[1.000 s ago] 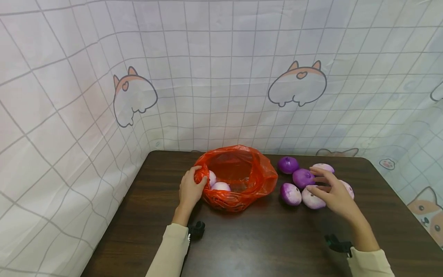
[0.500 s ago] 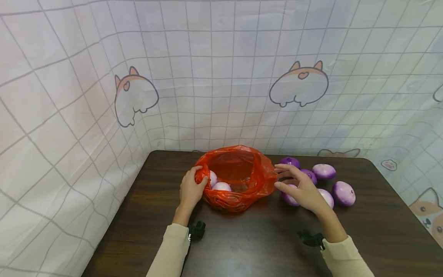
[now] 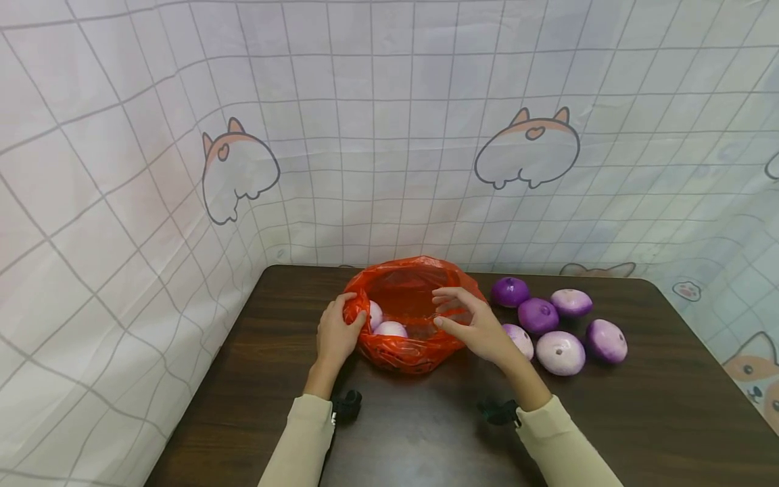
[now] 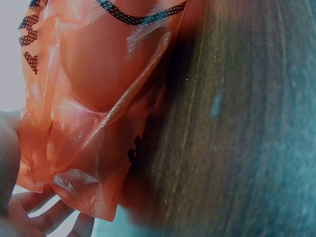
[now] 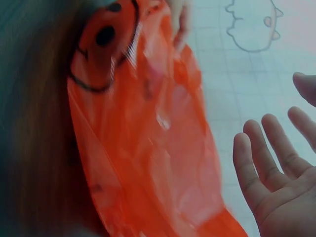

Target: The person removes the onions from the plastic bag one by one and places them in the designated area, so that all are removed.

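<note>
A red plastic bag (image 3: 398,357) stands on the table with its mouth held wide. Two white-and-purple onions show inside at its left, one of them an onion (image 3: 390,329) near the front rim. My left hand (image 3: 336,333) grips the bag's bunched left rim; the left wrist view has its fingers (image 4: 54,216) behind the red plastic (image 4: 94,64). Over the right part of the bag's mouth hovers my right hand (image 3: 477,326), fingers spread and holding nothing. From the right wrist, that hand's palm (image 5: 291,207) appears beside the bag (image 5: 153,128), apart from it.
Right of the bag lie several onions, among them a deep purple onion (image 3: 538,316), a paler onion (image 3: 560,353) and the rightmost onion (image 3: 606,341). The dark wooden table (image 3: 414,433) ends at a grid-patterned cloth (image 3: 389,169) hanging behind it.
My right hand has swept left from above the onions to the bag's mouth, its fingers spread throughout. My left hand keeps its grip on the rim, and the bag has stayed in place.
</note>
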Tool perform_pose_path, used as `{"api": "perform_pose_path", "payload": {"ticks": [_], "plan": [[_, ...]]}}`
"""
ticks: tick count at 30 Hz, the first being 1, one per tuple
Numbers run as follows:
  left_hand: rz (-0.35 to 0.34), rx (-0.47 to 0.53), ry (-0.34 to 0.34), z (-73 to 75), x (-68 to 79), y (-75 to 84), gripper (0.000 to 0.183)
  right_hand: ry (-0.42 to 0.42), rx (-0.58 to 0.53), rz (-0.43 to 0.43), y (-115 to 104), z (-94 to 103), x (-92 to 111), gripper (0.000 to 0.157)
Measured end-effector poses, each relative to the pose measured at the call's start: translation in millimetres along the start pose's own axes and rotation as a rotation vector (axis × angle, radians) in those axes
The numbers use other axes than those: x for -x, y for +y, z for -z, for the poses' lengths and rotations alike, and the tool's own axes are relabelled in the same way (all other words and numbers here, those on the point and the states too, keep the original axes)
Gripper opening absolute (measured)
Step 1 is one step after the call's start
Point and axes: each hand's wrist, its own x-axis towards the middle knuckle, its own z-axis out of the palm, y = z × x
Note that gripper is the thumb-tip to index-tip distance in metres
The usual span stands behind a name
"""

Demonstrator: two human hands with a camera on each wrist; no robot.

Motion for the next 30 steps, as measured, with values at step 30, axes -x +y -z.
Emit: {"api": "perform_pose_path", "payload": {"ticks": [30], "plan": [[-0.012,0.014,-0.007,3.7,1.3,1.3,0.045,-0.164,0.080,-0.188,47.4,-57.3,-41.1,0.049]]}}
